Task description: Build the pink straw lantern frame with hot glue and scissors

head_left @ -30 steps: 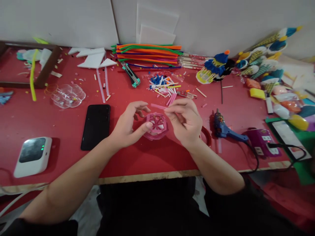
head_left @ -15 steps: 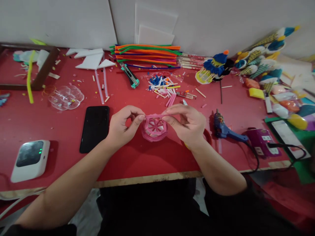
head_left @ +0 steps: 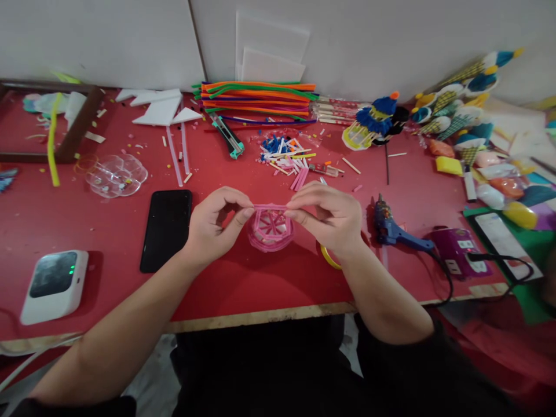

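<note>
A pink pipe cleaner (head_left: 270, 206) stretches straight between my two hands, level across the far edge of a round pink craft piece. My left hand (head_left: 217, 223) pinches its left end between thumb and forefinger. At the other end, my right hand (head_left: 328, 214) has the same thumb-and-finger pinch. The pink craft piece (head_left: 271, 247) is a many-sided frame with spokes meeting in its middle, standing on the red table just below the strip. Whether the strip touches it I cannot tell. Part of a yellow ring-shaped thing (head_left: 330, 259) shows beside my right wrist.
Left of my hands lie a black phone (head_left: 165, 231) and a white device (head_left: 54, 286). A blue glue gun (head_left: 393, 229) lies to the right, by a purple power socket (head_left: 460, 253). Behind are cut sticks (head_left: 286, 152), a cutter knife (head_left: 228, 136) and bundled pipe cleaners (head_left: 258, 101).
Both hands keep their pinch on the pink pipe cleaner, almost in place. The whole view has shifted slightly, and more of the yellow ring shows by my right wrist.
</note>
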A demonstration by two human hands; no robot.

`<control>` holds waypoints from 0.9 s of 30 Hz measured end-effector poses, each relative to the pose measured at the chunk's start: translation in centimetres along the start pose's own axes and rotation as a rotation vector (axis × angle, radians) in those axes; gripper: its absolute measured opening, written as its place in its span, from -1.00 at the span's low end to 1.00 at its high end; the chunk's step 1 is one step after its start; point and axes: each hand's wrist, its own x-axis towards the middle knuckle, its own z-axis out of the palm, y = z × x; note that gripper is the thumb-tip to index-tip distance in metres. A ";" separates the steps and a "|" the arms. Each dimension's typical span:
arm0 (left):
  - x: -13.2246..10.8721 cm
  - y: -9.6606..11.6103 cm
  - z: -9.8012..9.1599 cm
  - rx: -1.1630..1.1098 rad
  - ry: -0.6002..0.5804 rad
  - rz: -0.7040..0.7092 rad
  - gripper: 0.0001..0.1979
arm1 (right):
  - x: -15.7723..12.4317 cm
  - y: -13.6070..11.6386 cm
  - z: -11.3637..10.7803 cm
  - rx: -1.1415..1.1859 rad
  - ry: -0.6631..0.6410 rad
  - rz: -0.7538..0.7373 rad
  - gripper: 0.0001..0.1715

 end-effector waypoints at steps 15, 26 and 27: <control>0.2 0.5 -0.2 -0.057 -0.106 0.010 -0.99 | 0.5 0.6 -1.2 0.118 -0.187 0.009 -0.89; 0.1 0.6 -0.3 0.022 -0.171 0.007 -0.89 | 0.6 0.8 -2.4 0.184 -0.363 0.134 -0.93; 0.1 0.7 -0.3 0.036 -0.176 0.004 -0.89 | 0.6 0.8 -2.5 0.198 -0.366 0.162 -0.94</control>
